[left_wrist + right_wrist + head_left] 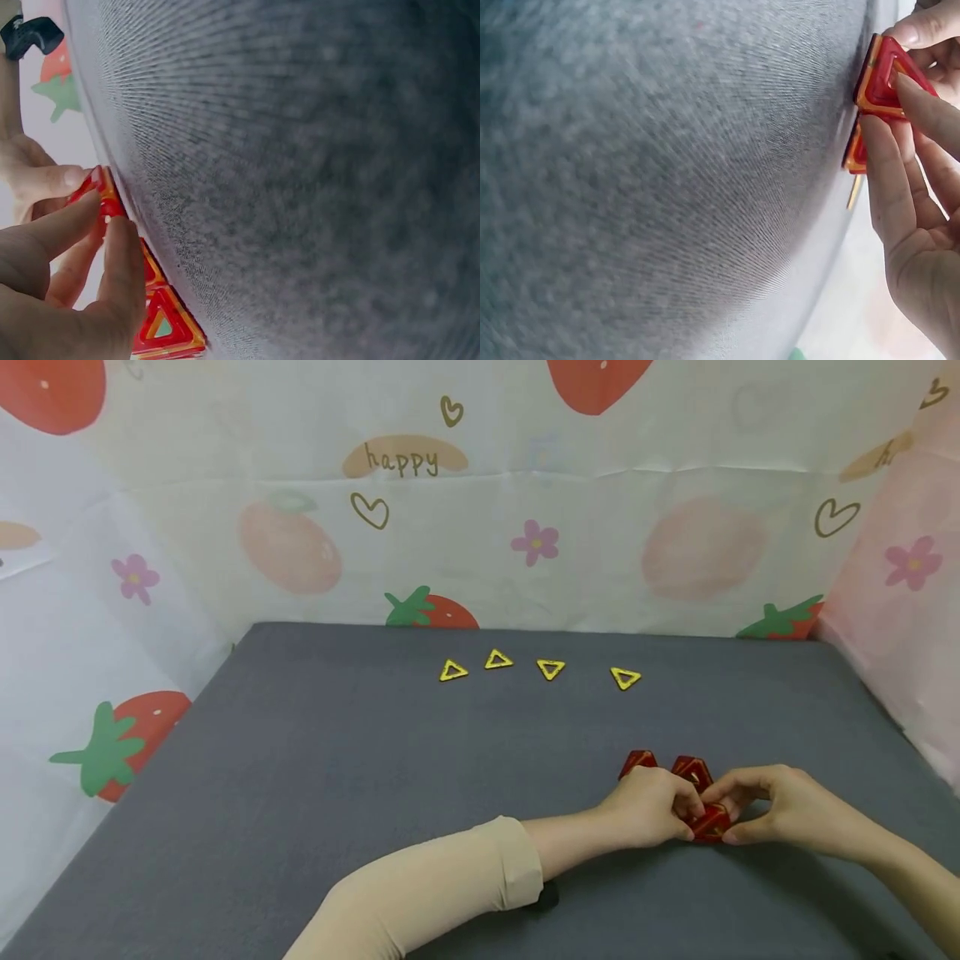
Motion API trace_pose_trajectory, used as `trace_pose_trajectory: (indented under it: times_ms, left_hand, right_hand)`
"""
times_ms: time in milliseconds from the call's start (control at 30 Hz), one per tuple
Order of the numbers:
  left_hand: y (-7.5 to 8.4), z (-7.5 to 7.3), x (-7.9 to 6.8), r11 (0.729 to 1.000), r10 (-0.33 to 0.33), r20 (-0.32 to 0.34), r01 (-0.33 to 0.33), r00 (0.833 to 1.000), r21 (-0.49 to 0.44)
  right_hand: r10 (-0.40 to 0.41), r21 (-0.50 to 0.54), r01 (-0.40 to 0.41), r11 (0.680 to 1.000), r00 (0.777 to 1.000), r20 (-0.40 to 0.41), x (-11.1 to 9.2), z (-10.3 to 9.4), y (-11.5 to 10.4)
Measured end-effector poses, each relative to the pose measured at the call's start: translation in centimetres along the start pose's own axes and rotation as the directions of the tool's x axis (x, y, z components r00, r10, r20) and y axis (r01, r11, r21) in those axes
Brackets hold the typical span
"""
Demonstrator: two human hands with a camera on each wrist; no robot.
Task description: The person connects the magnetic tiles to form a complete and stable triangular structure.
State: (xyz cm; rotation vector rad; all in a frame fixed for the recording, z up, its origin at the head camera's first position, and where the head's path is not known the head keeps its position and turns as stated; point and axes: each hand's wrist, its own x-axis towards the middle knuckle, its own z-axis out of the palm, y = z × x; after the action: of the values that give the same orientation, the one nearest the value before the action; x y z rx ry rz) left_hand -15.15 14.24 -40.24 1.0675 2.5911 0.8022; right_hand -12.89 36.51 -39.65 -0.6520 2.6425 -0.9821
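Observation:
Low on the right of the table, both hands meet at a small red pyramid of triangular magnetic tiles (pixel 711 825). The left hand (pixel 651 807) holds its left side between thumb and fingers. From the right, the right hand (pixel 787 806) pinches the same pyramid (pixel 885 79). Just behind it stands another red tile shape (pixel 692 771). A third red tile shape (pixel 638 761) shows past the left hand, partly hidden by it. In the left wrist view, a red triangle tile (pixel 166 343) with an open middle stands beyond the left fingers.
Several flat yellow triangles lie in a loose row near the table's back edge, among them a left one (pixel 453 671) and a right one (pixel 625 677). The grey tabletop (pixel 315 760) is bordered by a printed cloth (pixel 592 527) at the back and sides.

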Motion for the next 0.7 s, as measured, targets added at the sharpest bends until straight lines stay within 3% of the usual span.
trace_pose_trajectory:
  times_ms: [433,700]
  left_hand:
    - [-0.56,0.14,0.00,1.000,0.017,0.028,-0.016,0.999,-0.020]
    - [-0.37,0.20,-0.31,0.997,-0.049,0.043,0.051,0.998,-0.060]
  right_hand:
    - [0.037,0.026,-0.038,0.999,0.999,0.019,0.22,0.26,0.06]
    - [0.026,0.024,-0.027,0.999,0.999,0.035,0.18,-0.10,0.04]
